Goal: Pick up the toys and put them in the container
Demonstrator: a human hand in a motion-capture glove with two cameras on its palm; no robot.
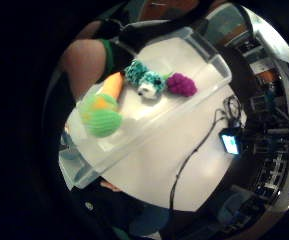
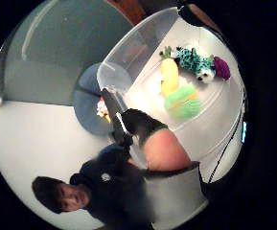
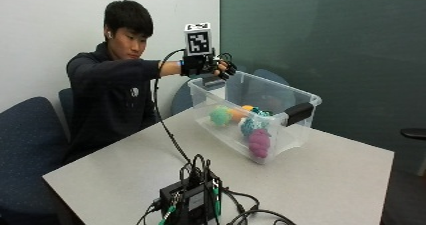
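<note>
Four crocheted yarn toys lie inside the clear plastic container (image 3: 303,135): a round green ball (image 3: 220,116), an orange carrot-shaped toy (image 3: 236,114), a shaggy teal-and-white toy (image 3: 251,125) and a knobbly purple grape bunch (image 3: 259,142). The container stands near the grey tabletop's (image 3: 120,175) far edge. The black-gloved right hand (image 3: 213,66) hovers above the container's rim, its fingers (image 3: 228,69) relaxed, holding nothing.

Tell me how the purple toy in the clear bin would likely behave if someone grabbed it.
The purple toy looks knitted and bumpy, so it is probably soft, light and easy to grip rather than slippery. Its rounded shape might roll slightly, but it lies against the teal toy inside the bin, which should keep it from going far.
</note>
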